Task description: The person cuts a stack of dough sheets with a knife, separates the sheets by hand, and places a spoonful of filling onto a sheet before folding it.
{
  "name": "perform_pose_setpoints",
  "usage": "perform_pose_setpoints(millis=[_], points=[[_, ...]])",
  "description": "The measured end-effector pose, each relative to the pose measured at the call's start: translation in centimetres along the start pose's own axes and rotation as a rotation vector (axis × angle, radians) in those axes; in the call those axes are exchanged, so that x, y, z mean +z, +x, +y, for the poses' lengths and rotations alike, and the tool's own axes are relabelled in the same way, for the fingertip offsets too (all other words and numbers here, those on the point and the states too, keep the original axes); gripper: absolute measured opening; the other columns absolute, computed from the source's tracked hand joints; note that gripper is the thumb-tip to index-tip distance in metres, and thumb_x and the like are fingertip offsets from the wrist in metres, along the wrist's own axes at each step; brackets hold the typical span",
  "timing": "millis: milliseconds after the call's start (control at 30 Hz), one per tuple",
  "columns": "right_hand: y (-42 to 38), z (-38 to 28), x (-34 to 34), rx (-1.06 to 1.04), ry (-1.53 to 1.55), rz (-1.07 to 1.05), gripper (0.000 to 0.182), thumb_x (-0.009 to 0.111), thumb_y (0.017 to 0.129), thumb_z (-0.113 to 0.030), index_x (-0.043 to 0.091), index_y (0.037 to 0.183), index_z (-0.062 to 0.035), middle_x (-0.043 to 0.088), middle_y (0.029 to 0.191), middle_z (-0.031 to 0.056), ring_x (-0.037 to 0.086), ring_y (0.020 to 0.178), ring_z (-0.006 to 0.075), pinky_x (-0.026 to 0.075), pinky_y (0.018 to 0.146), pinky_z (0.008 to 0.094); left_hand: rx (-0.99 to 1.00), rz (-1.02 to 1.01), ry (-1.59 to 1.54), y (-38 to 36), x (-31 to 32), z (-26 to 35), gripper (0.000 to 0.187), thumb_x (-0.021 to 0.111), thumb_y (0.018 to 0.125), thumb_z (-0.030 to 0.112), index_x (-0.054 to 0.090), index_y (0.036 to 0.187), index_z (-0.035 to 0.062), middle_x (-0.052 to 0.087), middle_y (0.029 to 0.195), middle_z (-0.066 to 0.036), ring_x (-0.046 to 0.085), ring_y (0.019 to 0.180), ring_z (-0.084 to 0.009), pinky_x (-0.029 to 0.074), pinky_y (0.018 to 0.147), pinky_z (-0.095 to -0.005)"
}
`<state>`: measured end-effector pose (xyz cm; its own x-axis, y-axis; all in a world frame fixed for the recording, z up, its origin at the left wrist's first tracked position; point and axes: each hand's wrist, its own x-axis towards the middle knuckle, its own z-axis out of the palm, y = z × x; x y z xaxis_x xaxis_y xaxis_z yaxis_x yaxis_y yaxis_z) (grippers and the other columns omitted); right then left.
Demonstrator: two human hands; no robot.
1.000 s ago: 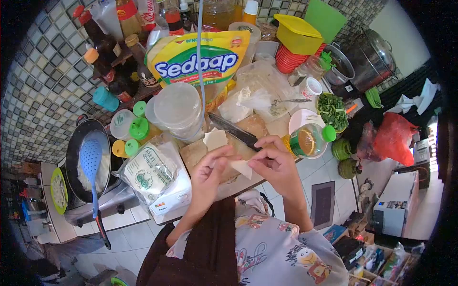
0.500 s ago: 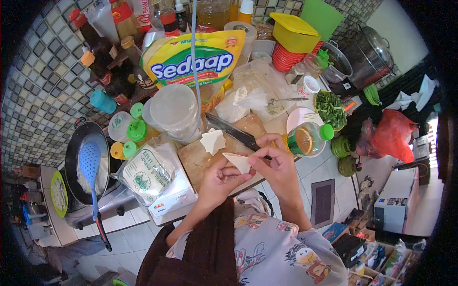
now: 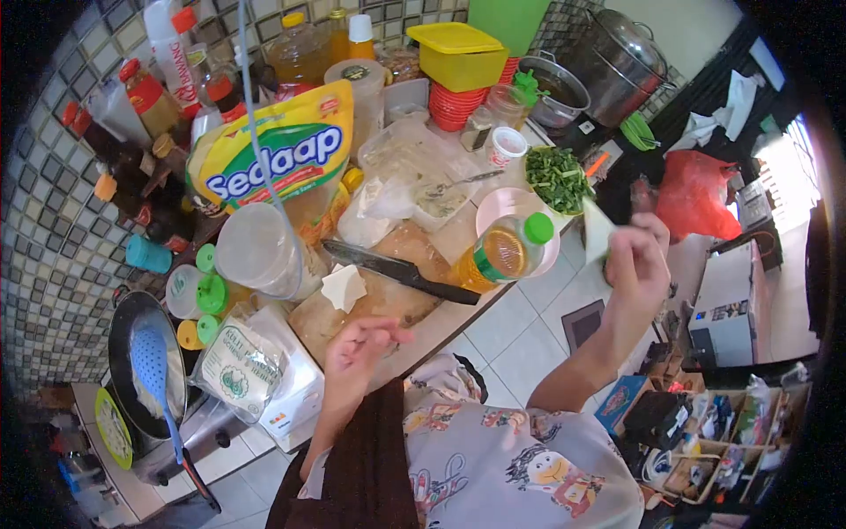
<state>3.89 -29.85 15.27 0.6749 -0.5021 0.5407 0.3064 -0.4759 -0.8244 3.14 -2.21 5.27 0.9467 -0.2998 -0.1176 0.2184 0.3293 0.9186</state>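
One left hand (image 3: pixel 359 354) and one right hand (image 3: pixel 638 264) are seen, with one white sheet (image 3: pixel 597 231) and one white stack (image 3: pixel 344 289) whose layers cannot be counted. One knife (image 3: pixel 397 271), one cutting board (image 3: pixel 410 305), one frying pan (image 3: pixel 121 353), one blue slotted spatula (image 3: pixel 152 363), one red bag (image 3: pixel 701 196) and two metal pots (image 3: pixel 621 79) are counted.

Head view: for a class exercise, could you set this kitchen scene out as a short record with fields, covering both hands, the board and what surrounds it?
Left hand: near the cutting board, nothing seen held
Right hand: pinching a white triangular sheet
Cutting board: bears a black knife and a small stack of white sheets
Beside the board: green-capped bottle of yellow liquid
Beyond the bottle: chopped green leaves
Frying pan: blue slotted spatula lying across it
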Motion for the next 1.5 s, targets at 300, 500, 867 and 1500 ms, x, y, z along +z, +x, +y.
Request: perform_pose_setpoints(millis=[300, 500, 867, 1500], points=[[4.2, 21.6, 0.6, -0.051, -0.52, -0.197, 0.006, 0.063, 0.068, -0.007, 0.065, 0.074, -0.0063, 0.05, 0.086, 0.0116, 0.052, 0.077, 0.0223, 0.046, 0.057, 0.0295, -0.007, 0.024, 0.039, 0.2, 0.1, -0.3, 0.022, 0.047, 0.089, 0.018, 0.053, 0.098, -0.001, 0.062, 0.086, -0.01, 0.057, 0.084, -0.0139, 0.041, 0.08, -0.0261], [3.4, 26.3, 2.8, 0.017, -0.537, -0.329, 0.008, 0.061, 0.067, -0.001, 0.065, 0.074, -0.0054, 0.047, 0.084, 0.0108, 0.051, 0.073, 0.022, 0.045, 0.057, 0.0285, -0.026, 0.049, 0.092, 0.4, 0.1, -0.5, 0.02, 0.046, 0.089, 0.017, 0.054, 0.096, -0.0001, 0.062, 0.084, -0.01, 0.058, 0.082, -0.0138, 0.041, 0.078, -0.0258], [3.2, 26.0, 3.8, -0.065, -0.611, -0.338, 0.006, 0.058, 0.07, -0.009, 0.063, 0.073, -0.0059, 0.051, 0.083, 0.0112, 0.048, 0.085, 0.0269, 0.042, 0.072, 0.0348, 0.006, 0.199, 0.112, 0.5, -0.4, -0.1, 0.013, 0.051, 0.086, 0.013, 0.055, 0.087, 0.0002, 0.062, 0.079, -0.008, 0.057, 0.077, -0.0111, 0.04, 0.075, -0.0238], [-6.2, 0.2, 9.3, -0.262, 0.0, -0.971, 0.022, 0.058, 0.074, -0.011, 0.059, 0.096, -0.0097, 0.057, 0.091, 0.0071, 0.054, 0.071, 0.0248, 0.045, 0.063, 0.0338, 0.055, 0.453, 0.308, -0.8, -3.8, -0.1, 0.028, 0.049, 0.088, 0.021, 0.057, 0.072, 0.0003, 0.056, 0.059, -0.005, 0.051, 0.055, -0.0083, 0.037, 0.055, -0.021]])
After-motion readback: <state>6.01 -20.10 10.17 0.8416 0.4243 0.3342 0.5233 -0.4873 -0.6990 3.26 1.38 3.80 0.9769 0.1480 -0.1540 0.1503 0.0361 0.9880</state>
